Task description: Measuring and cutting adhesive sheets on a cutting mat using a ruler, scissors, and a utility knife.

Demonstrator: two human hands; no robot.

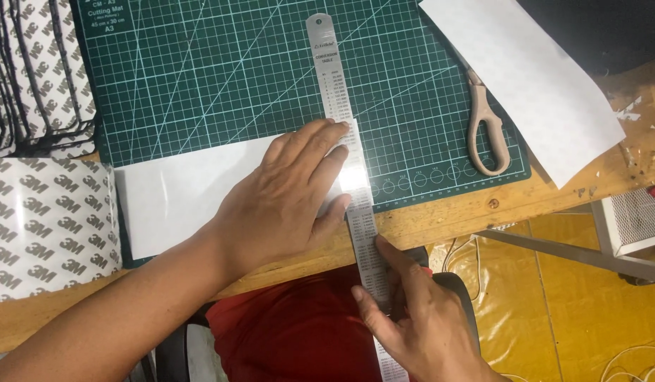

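A long steel ruler (334,85) lies lengthwise across the green cutting mat (200,78) and sticks out over the table's near edge. My left hand (288,194) lies flat, fingers spread, on a white sheet (165,194) and presses the ruler's left side. My right hand (419,318) is below the table edge, with thumb and forefinger pinching the ruler's near end. Whether a blade is in that hand is hidden.
Beige-handled scissors (486,127) lie on the mat's right side beside a second white sheet (532,78). Glossy patterned backing sheets (44,219) lie at the left, with a stack of dark-edged pieces (37,71) above them. The wooden table edge (440,219) runs below the mat.
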